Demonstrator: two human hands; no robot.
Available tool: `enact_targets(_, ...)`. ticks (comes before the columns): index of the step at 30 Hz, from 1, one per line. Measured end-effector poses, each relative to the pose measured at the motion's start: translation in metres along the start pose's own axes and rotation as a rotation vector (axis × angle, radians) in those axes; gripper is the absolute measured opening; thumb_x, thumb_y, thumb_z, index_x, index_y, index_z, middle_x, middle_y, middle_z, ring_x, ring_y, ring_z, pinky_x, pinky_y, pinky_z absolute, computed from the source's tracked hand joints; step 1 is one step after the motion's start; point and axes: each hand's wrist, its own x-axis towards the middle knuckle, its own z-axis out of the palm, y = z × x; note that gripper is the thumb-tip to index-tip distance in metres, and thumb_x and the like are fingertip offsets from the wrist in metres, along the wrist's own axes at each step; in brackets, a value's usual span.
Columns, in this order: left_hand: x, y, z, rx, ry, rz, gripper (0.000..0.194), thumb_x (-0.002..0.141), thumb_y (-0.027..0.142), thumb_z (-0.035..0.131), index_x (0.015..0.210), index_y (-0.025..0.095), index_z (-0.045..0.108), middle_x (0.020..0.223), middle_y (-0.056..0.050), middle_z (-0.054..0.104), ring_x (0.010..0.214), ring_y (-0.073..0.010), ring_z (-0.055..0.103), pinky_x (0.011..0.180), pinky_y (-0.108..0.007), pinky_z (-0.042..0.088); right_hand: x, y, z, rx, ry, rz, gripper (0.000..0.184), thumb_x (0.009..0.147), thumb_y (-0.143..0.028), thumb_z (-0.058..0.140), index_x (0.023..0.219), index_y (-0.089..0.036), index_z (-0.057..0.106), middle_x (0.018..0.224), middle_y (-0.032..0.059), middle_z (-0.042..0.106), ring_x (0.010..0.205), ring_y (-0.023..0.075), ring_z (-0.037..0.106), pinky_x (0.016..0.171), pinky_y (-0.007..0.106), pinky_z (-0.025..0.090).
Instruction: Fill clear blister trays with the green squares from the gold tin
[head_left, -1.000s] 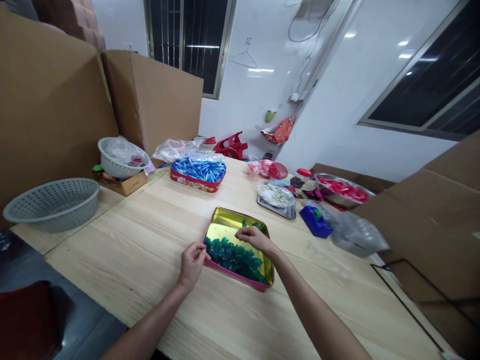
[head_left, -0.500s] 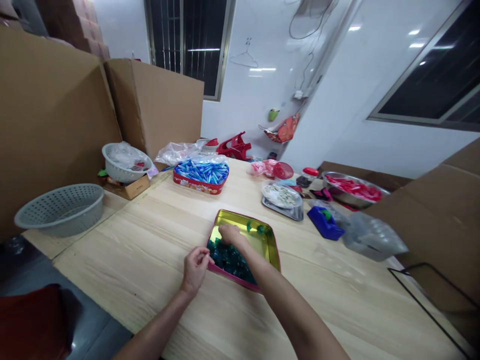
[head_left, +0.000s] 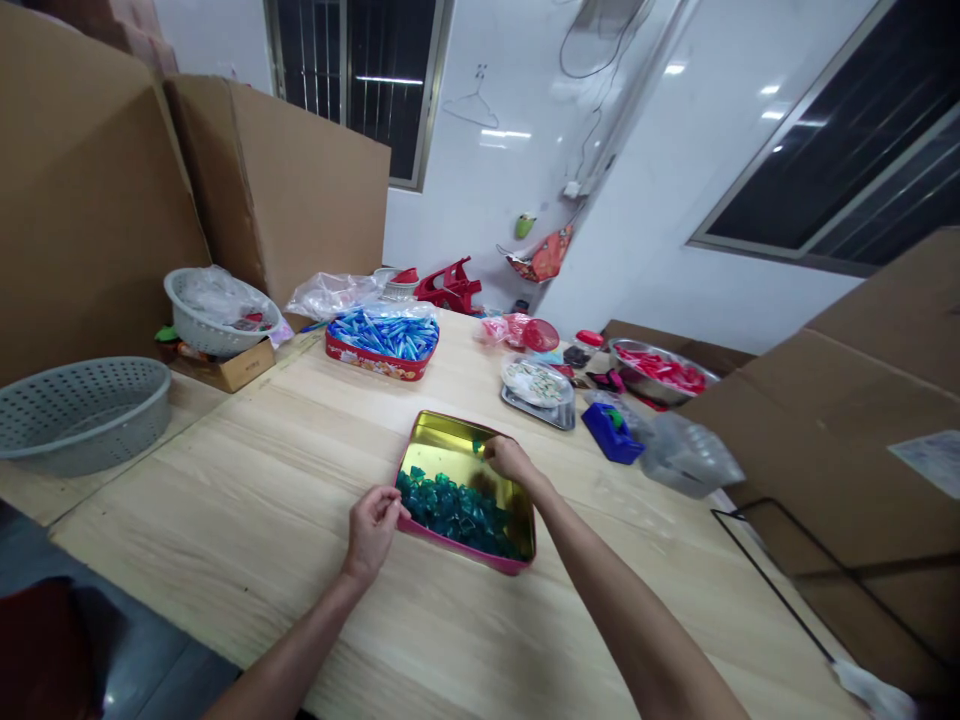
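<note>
A rectangular tin (head_left: 431,425) with a gold inside and a pink outer side stands on the table in front of me. Many small translucent green pieces (head_left: 454,510) are heaped along its near side. My left hand (head_left: 373,525) is at the tin's left front corner, thumb and fingers pinched together; what is between them, if anything, is too small to make out. Over the far right part of the tin is my right hand (head_left: 510,458), its fingers drawn together and pointing down. One green piece (head_left: 477,447) lies beside its fingertips. Whatever those fingers hold is hidden.
A red tin (head_left: 379,362) of blue wrapped sticks stands farther back. To the left are a grey basket (head_left: 90,430) and a smaller basket (head_left: 217,325). At right are a metal tray (head_left: 555,415), a blue tape dispenser (head_left: 611,435), a steel bowl (head_left: 637,378) and cardboard.
My right hand went from the tin's far right part to the green heap at the left, then back to the far right. My left hand has stayed at the corner.
</note>
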Motion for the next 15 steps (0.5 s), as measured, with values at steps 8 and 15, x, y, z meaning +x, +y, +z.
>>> enact_targets(8, 0.000, 0.000, 0.000, 0.021, 0.003, 0.022, 0.018, 0.071, 0.031, 0.061, 0.080, 0.016, 0.059, 0.057, -0.002, 0.066, 0.058, -0.0158, 0.064, 0.058, -0.024, 0.048, -0.020, -0.020, 0.026, 0.372, -0.256, -0.188, 0.023, 0.079, -0.024, 0.054, 0.082, -0.012, 0.072, 0.061, 0.0009, 0.064, 0.055, 0.0112, 0.054, 0.052, 0.020, 0.040)
enact_targets(15, 0.000, -0.001, 0.000, 0.038, 0.015, 0.043, 0.018, 0.070, 0.031, 0.063, 0.079, 0.016, 0.060, 0.057, -0.001, 0.065, 0.057, -0.0155, 0.064, 0.059, -0.024, 0.048, -0.042, -0.046, 0.007, 0.577, -0.416, -0.413, 0.023, 0.075, -0.028, 0.061, 0.092, -0.016, 0.072, 0.078, 0.0012, 0.069, 0.069, 0.0132, 0.059, 0.061, 0.021, 0.045)
